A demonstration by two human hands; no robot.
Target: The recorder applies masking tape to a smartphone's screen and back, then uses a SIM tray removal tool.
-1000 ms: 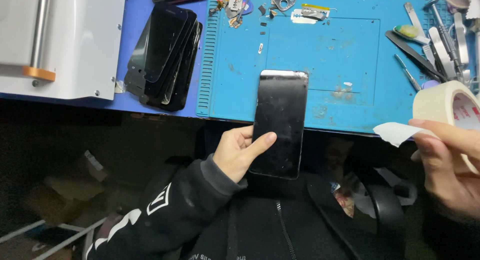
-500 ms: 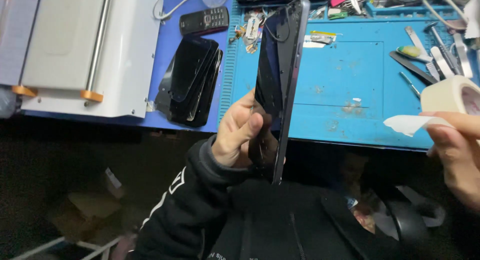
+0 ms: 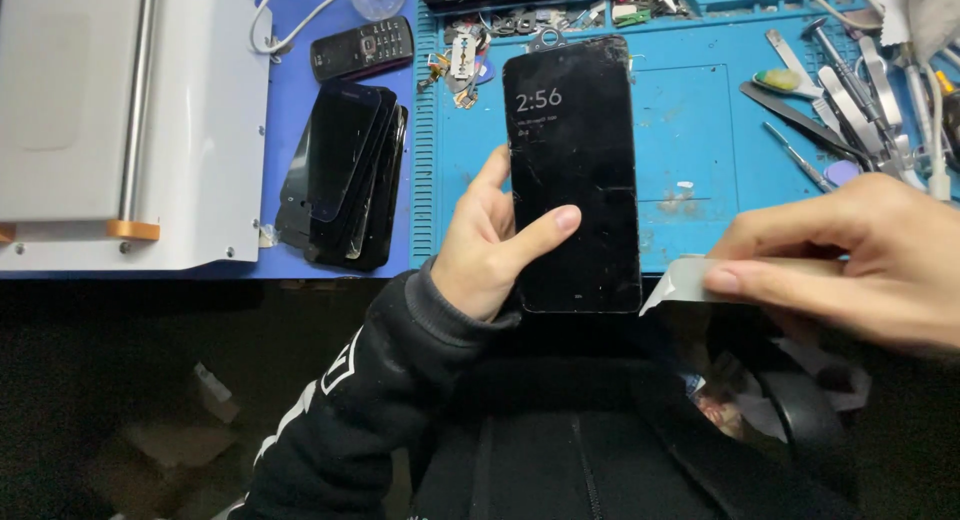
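My left hand (image 3: pixel 490 245) is closest to me, coming out of a black sleeve (image 3: pixel 360 410). It grips a black phone (image 3: pixel 572 175) by its long edges, thumb lying across the front glass and fingers wrapped behind. The phone is held up in the air over the near edge of the blue mat (image 3: pixel 700 130), with its lit screen facing me. The glass looks cracked near the top and scuffed all over, so I think it is easy to break more. It looks thin, stiff and light, and the smooth glass could slip. I would keep holding it by the sides and not press hard on the front.

My right hand (image 3: pixel 860 260) is just to the right of the phone. Its fingers pinch a strip of pale tape (image 3: pixel 675 285). The loose end of the tape comes very close to the bottom right corner of the phone, but I cannot tell if it touches. The tape is soft and bendy, and I guess it is sticky, so it is best held by the very end.

Farther away on the left sits a pile of dark phone screens (image 3: pixel 345 175) and a big white machine (image 3: pixel 110 120). Beyond them is a small button phone (image 3: pixel 360 48). On the far right lie metal tools (image 3: pixel 830 90).
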